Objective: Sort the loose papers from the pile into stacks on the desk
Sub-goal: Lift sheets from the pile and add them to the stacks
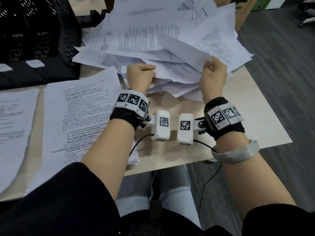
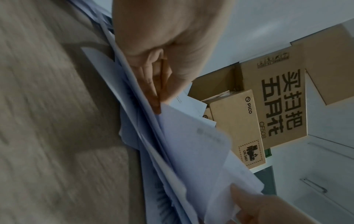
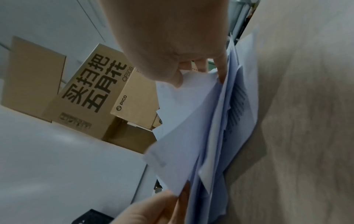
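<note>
A messy pile of loose printed papers [image 1: 150,34] covers the far middle of the wooden desk [image 1: 179,155]. My right hand [image 1: 210,61] pinches the near right corner of a white sheet [image 1: 184,48] and lifts it off the pile; the right wrist view shows thumb and fingers closed on this sheet [image 3: 182,121]. My left hand [image 1: 151,75] is at the pile's near left edge, fingers curled into the papers. In the left wrist view its fingers [image 2: 153,84] grip the edge of the sheets [image 2: 191,144]. Two sorted stacks lie left: one [image 1: 81,120] beside my left forearm, another [image 1: 13,125] at the far left.
Black perforated crates [image 1: 34,31] stand at the back left, next to the stacks. Cardboard boxes [image 2: 277,106] sit behind the desk. The desk's right edge [image 1: 272,116] drops to grey carpet. Bare wood shows between my wrists.
</note>
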